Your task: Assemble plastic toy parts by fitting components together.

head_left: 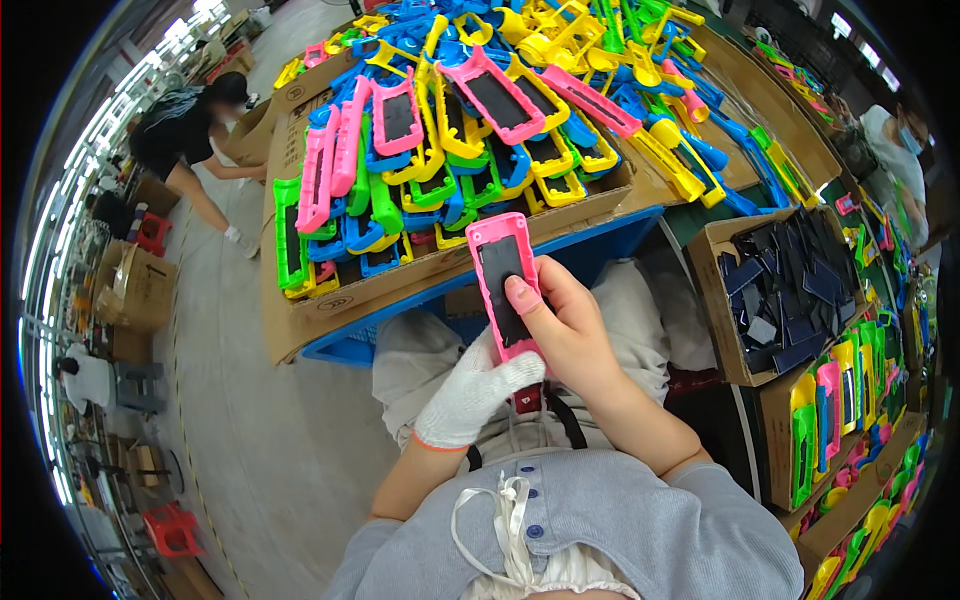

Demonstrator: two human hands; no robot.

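A long pink plastic casing [483,232] with a flat black panel [497,265] set in it is held tilted above my lap. My left hand [465,398], in a white knitted glove with an orange cuff, grips the casing's lower end. Bare, my right hand [572,328] holds its right edge, the thumb pressed on the black panel and the fingers partly hidden behind. Just beyond my hands, a heap of pink, yellow, green and blue casings [500,107] is piled in a cardboard box [450,262]; many of them carry black panels too.
The box rests above a blue crate [420,297]. At my right stand a carton [712,262] of dark flat panels and a box [775,440] of upright coloured casings. One person [180,130] bends at far left; another [895,150] is at far right. A red stool [172,528] stands left.
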